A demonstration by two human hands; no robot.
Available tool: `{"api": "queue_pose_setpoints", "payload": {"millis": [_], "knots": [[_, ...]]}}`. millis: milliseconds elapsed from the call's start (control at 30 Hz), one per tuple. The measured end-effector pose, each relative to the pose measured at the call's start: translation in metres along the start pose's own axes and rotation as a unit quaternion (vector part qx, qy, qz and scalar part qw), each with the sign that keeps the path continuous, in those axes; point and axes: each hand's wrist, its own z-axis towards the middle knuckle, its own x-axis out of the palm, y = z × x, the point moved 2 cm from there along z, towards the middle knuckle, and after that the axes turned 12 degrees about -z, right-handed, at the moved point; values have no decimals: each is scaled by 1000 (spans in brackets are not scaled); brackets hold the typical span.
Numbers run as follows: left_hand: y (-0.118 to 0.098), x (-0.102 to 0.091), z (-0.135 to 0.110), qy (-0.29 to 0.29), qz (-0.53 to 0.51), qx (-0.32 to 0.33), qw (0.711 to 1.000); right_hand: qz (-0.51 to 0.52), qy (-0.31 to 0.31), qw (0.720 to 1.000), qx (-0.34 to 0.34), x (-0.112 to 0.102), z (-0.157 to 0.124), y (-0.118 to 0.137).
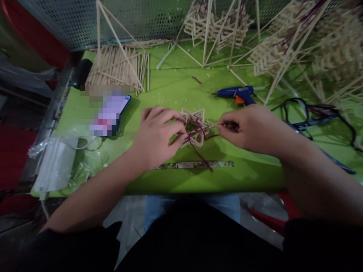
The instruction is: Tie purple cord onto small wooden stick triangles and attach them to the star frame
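Observation:
A small lattice of thin wooden sticks lies on the green table in front of me. A dark purple cord winds through it and trails toward the near edge. My left hand grips the lattice's left side, fingers curled over it. My right hand is to the right of the lattice, fingers pinched on the cord's end, which runs taut to the lattice.
A ruler lies near the front edge. A blue glue gun rests behind my right hand. A phone lies at left, loose sticks behind it. Finished stick structures stand at back right, black cables beside them, plastic bags at near left.

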Motion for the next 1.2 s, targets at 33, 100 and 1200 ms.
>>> {"api": "queue_pose_setpoints", "payload": {"millis": [33, 100, 1200], "knots": [[0, 0, 0, 1, 2, -3, 1000, 8, 43, 999, -12, -1, 1, 1], [0, -1, 0, 6, 2, -8, 1000, -9, 126, 991, -42, 0, 2, 7], [4, 4, 5, 49, -52, -13, 997, 174, -118, 974, 88, 44, 72, -28]]}}
